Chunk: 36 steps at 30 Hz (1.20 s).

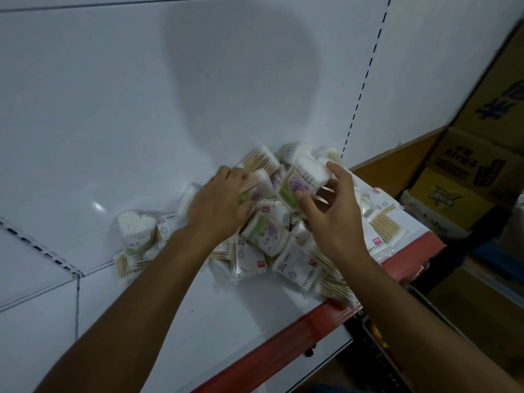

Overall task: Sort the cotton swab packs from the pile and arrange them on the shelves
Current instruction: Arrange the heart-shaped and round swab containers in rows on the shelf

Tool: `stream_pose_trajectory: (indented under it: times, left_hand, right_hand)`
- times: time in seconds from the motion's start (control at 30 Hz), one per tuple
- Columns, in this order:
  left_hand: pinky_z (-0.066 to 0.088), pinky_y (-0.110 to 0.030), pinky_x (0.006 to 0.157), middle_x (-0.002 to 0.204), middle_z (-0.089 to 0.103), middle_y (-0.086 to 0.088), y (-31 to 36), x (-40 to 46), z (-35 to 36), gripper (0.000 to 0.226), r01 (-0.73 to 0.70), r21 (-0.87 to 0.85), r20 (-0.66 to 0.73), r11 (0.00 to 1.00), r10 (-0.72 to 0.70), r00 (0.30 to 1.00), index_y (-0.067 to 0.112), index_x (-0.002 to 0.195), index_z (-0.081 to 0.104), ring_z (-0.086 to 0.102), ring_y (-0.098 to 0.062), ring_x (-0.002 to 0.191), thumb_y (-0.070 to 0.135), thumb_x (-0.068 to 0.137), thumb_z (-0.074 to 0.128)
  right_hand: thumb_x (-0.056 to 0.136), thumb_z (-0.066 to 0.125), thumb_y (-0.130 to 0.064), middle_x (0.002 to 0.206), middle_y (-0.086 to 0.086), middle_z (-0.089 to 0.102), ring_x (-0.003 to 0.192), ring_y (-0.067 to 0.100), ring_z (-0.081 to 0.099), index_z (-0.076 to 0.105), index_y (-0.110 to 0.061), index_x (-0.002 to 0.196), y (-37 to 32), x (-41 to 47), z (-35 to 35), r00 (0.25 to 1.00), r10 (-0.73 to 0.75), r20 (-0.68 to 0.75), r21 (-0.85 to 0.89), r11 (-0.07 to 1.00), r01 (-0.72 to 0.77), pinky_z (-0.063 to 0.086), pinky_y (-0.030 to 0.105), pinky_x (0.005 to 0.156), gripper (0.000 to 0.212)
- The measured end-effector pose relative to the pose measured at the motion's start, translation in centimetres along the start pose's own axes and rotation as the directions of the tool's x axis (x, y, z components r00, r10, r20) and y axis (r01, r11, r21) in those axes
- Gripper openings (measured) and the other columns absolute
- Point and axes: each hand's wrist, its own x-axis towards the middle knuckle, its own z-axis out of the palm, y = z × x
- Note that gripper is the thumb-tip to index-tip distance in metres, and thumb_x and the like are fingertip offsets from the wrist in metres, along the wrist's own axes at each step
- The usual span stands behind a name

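Pile: the cotton swab packs lie heaped on the white shelf, from the centre of the frame out toward the right, some overlapping the red front edge at lower right. Motion blur softens most of them.
Your left hand: your left hand is laid palm down on the left side of the heap, just left of centre. The fingers reach into the packs and curl over one with wooden sticks; whether they actually grip it, you cannot tell through the blur.
Your right hand: your right hand sits right of centre, fingers spread and bent. Thumb and fingertips close around a green and purple labelled pack with white swab tips showing at its top, holding it at the top of the heap.
Set apart: a heart-shaped pack stands upright at centre left, near the shelf's back corner, with a few flat packs just beside and below it, apart from the main heap.
Flat packs: at the right end, packs with red tags lie flat, wooden sticks visible.
Back panel: the white back wall fills the upper frame, carrying a round shadow and a slotted upright at upper right.
Surroundings: stacked cardboard boxes fill the right edge of the frame.
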Motion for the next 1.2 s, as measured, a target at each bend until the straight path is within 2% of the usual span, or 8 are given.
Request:
stream_pose_trajectory:
  times: [0.13, 0.23, 0.37, 0.43, 0.6, 0.8, 0.97, 1.2]
  left_hand:
    - [0.045, -0.026, 0.083, 0.118, 0.057, 0.001, -0.2, -1.4, -1.7, 0.047, 0.143, -0.355, -0.098, 0.924, -0.189, 0.977, 0.018, 0.126, 0.053, 0.056, -0.012, 0.1, 0.031, 0.086, 0.074]
    - [0.056, -0.036, 0.086, 0.112, 0.067, 0.005, -0.7, -3.3, -3.2, 0.028, 0.244, -0.592, -0.025, 0.768, -0.32, 0.947, 0.028, 0.111, 0.056, 0.066, -0.016, 0.1, 0.028, 0.089, 0.072]
    - [0.059, -0.036, 0.08, 0.108, 0.071, -0.001, -2.2, -7.0, -5.1, 0.022, 0.357, -0.783, 0.068, 0.509, -0.501, 0.863, 0.019, 0.111, 0.059, 0.07, -0.022, 0.101, 0.013, 0.092, 0.067]
    - [0.059, -0.039, 0.081, 0.108, 0.072, -0.002, -3.2, -9.2, -6.1, 0.026, 0.39, -0.807, 0.085, 0.443, -0.567, 0.819, 0.017, 0.116, 0.057, 0.071, -0.023, 0.098, 0.008, 0.093, 0.064]
    - [0.059, -0.04, 0.081, 0.113, 0.07, -0.003, -5.5, -15.4, -9.1, 0.039, 0.405, -0.826, 0.064, 0.392, -0.648, 0.759, 0.014, 0.131, 0.053, 0.071, -0.02, 0.099, 0.005, 0.094, 0.061]
    - [0.06, -0.033, 0.075, 0.111, 0.069, 0.003, -9.1, -23.3, -12.6, 0.035, 0.372, -0.85, -0.033, 0.374, -0.741, 0.67, 0.023, 0.125, 0.053, 0.07, -0.015, 0.098, 0.003, 0.096, 0.057]
    - [0.061, -0.033, 0.077, 0.114, 0.068, 0.001, -11.7, -28.8, -14.6, 0.035, 0.377, -0.858, -0.024, 0.348, -0.762, 0.647, 0.022, 0.126, 0.053, 0.069, -0.015, 0.099, 0.005, 0.096, 0.057]
    - [0.061, -0.037, 0.079, 0.118, 0.066, -0.003, -15.9, -37.6, -20.9, 0.039, 0.332, -0.875, -0.086, 0.353, -0.787, 0.61, 0.021, 0.131, 0.051, 0.067, -0.022, 0.105, 0.006, 0.096, 0.058]
  right_hand:
    - [0.089, 0.071, -0.026, 0.114, -0.013, 0.06, 0.102, -0.004, 0.062, 0.035, -0.025, 0.144, -0.2, 0.1, 1.3, 0.998, -0.028, 0.061, 0.009, 1.0, 0.028, 0.057, 0.022, 0.083, 0.066]
    - [0.089, 0.071, -0.024, 0.115, -0.009, 0.061, 0.097, -0.008, 0.062, 0.038, -0.022, 0.142, -0.4, -0.1, 3.1, 0.991, -0.04, 0.125, 0.06, 0.998, 0.033, 0.055, 0.014, 0.074, 0.062]
    - [0.09, 0.071, -0.028, 0.107, -0.017, 0.063, 0.094, -0.005, 0.065, 0.041, -0.032, 0.135, -0.6, -1.1, 6.3, 0.97, -0.025, 0.243, 0.106, 0.994, -0.001, 0.057, 0.022, 0.078, 0.055]
    - [0.089, 0.071, -0.03, 0.109, -0.015, 0.065, 0.096, 0.0, 0.066, 0.042, -0.032, 0.135, -0.7, -1.8, 8.2, 0.955, -0.024, 0.295, 0.131, 0.991, -0.015, 0.059, 0.029, 0.083, 0.055]
    - [0.09, 0.069, -0.03, 0.114, -0.016, 0.06, 0.102, 0.0, 0.063, 0.039, -0.032, 0.143, -2.9, -4.9, 13.5, 0.911, -0.077, 0.405, 0.176, 0.984, 0.005, 0.056, 0.029, 0.087, 0.061]
    - [0.091, 0.069, -0.028, 0.111, -0.017, 0.059, 0.1, -0.001, 0.062, 0.041, -0.033, 0.138, -6.0, -10.4, 20.1, 0.839, -0.155, 0.522, 0.188, 0.98, 0.063, 0.053, 0.014, 0.077, 0.055]
    - [0.092, 0.068, -0.027, 0.126, -0.003, 0.059, 0.108, 0.008, 0.063, 0.042, -0.026, 0.142, -6.9, -15.7, 23.5, 0.804, -0.155, 0.574, 0.169, 0.983, 0.069, 0.057, 0.026, 0.086, 0.056]
    - [0.092, 0.067, -0.031, 0.114, -0.012, 0.059, 0.102, 0.002, 0.062, 0.043, -0.029, 0.14, -12.6, -23.0, 29.7, 0.783, -0.199, 0.59, 0.195, 0.976, 0.1, 0.057, 0.019, 0.077, 0.054]
